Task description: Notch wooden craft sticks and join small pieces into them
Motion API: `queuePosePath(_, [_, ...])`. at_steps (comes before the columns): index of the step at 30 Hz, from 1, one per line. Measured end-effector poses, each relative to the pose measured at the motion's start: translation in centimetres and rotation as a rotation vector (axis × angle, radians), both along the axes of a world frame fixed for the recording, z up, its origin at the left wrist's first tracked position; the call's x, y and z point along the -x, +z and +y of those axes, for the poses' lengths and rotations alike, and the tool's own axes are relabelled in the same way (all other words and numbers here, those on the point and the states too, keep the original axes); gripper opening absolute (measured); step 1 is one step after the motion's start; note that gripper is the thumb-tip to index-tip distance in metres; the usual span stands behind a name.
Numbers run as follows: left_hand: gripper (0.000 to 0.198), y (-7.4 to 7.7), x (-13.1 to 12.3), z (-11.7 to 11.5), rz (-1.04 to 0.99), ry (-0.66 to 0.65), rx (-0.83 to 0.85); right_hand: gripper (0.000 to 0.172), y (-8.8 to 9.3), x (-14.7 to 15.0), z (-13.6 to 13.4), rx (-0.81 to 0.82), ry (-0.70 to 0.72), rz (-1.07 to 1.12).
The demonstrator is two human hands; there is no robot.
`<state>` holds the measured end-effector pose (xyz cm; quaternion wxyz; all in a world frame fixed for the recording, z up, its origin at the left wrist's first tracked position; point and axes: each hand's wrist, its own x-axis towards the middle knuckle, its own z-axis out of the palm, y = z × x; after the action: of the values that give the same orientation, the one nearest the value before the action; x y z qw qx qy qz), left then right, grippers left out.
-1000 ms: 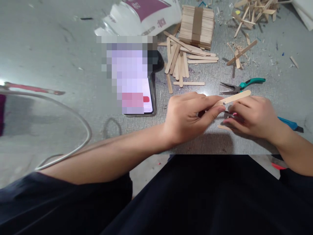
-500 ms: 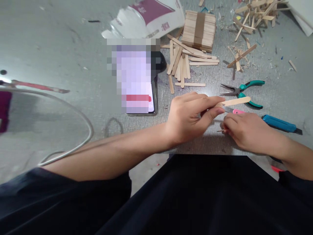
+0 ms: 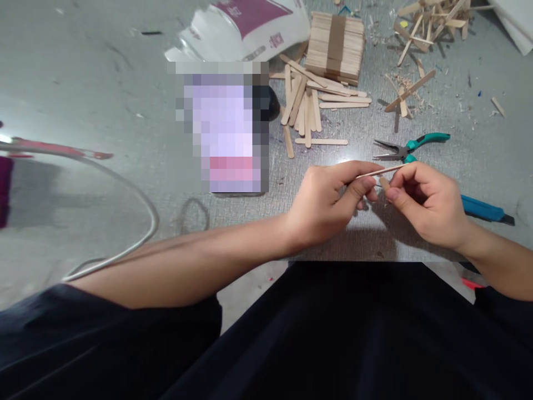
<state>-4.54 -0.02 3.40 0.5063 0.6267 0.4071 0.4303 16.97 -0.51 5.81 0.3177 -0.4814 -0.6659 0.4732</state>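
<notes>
My left hand (image 3: 328,203) pinches one end of a flat wooden craft stick (image 3: 385,170), held edge-on just above the grey table (image 3: 104,100). My right hand (image 3: 425,203) is curled beside it, thumb and forefinger closed on a small piece of wood at the stick's underside. Green-handled pliers (image 3: 410,147) lie just beyond the hands. A blue utility knife (image 3: 487,211) lies to the right of my right hand.
Loose craft sticks (image 3: 306,108) and a banded bundle of sticks (image 3: 335,47) lie at the back. Glued stick pieces and shavings (image 3: 420,33) sit far right. A phone (image 3: 227,133), a white bag (image 3: 245,25) and a grey cable (image 3: 125,183) lie to the left.
My right hand picked a small wood piece off the table and brought it up to the stick. The stick has turned from flat to edge-on. The pink tool under my hands is now hidden.
</notes>
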Motion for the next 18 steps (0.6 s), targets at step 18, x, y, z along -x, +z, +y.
queuePosePath(18, [0.031,0.3,-0.1,0.9,-0.312,-0.124,0.453,0.038,-0.8,0.6,0.8,0.374,-0.258,0.281])
